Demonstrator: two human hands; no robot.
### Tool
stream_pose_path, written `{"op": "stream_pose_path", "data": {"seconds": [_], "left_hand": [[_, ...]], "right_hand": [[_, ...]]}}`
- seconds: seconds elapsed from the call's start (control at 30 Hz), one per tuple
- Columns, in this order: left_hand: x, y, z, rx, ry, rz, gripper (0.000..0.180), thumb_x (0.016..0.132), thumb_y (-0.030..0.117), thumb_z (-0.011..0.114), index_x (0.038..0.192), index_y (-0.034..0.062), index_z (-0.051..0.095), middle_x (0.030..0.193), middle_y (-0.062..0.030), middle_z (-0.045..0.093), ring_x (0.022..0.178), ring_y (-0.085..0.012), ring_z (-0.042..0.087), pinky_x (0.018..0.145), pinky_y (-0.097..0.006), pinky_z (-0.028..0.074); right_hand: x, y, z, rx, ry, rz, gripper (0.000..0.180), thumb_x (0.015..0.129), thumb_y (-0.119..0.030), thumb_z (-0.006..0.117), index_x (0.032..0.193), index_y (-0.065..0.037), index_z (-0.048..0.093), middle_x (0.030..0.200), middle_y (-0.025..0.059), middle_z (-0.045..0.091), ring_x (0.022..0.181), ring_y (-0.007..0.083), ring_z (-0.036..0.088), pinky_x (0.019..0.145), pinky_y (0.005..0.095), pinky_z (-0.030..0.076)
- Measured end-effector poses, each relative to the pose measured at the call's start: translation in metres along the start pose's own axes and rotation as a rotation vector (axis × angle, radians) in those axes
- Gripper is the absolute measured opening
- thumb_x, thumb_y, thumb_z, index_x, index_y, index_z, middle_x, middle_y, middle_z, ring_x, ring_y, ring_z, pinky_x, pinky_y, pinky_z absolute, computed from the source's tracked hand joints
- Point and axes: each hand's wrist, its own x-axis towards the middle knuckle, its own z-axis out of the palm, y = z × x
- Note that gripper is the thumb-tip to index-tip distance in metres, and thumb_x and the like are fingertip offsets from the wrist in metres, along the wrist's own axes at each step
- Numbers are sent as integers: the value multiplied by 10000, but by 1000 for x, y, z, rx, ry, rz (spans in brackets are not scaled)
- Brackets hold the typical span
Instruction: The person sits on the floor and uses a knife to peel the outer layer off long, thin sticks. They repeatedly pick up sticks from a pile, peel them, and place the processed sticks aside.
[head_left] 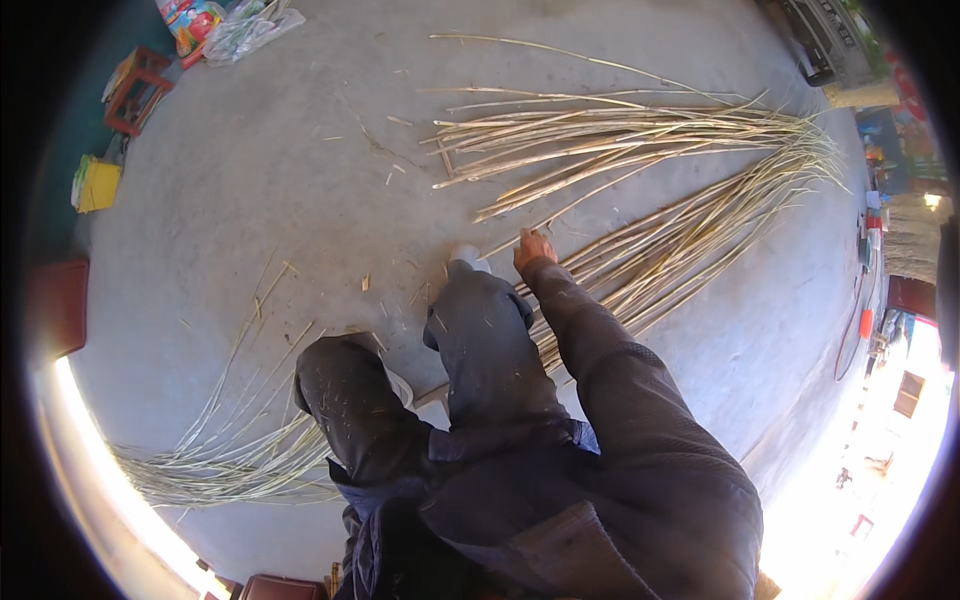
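Note:
My right arm reaches forward, and my right hand [534, 248] is closed around a thin dry stalk [590, 195]. The stalk's near end sticks out toward my shoe [466, 256], and its far part slants up to the right toward a spread bundle of long stalks [600, 140]. Beside my right forearm lies a second bundle of stalks [690, 240], its near part hidden by my arm and leg. Both bundles narrow together at the far right. My left hand does not show.
Behind my left leg lies a pile of thin pale stalks [230, 460]. Short broken bits are scattered over the grey floor [270, 170]. Along the left wall stand a yellow container [97, 184], a small red stool [138, 92] and a dark red seat [60, 305]. Plastic bags [250, 32] lie top left.

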Motion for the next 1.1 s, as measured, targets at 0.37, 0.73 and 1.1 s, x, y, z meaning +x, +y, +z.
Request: {"op": "stream_pose_path", "data": {"seconds": [0.37,0.73,1.1], "left_hand": [[4,16,-34,186,47,15,344,901,389,644,1074,98,581,1051,-70,579,1015,-298,482,880,-492,275],[25,34,-20,217,33,48,258,896,302,681,967,83,564,912,-59,574,861,-265,512,744,-465,337],[51,60,-49,67,68,347,228,892,216,718,861,68,546,774,-48,569,706,-233,541,608,-438,399]], "right_hand": [[101,-20,-3,-270,27,-157,465,863,-113,650,1322,-101,576,1246,140,598,1134,313,642,928,456,530],[72,37,4,-578,207,-588,107,806,-179,643,838,-134,736,909,37,661,933,222,629,826,399,483],[-32,4,-145,-157,431,-1168,166,807,-177,654,964,-126,677,801,34,593,796,241,594,709,384,486]]}}
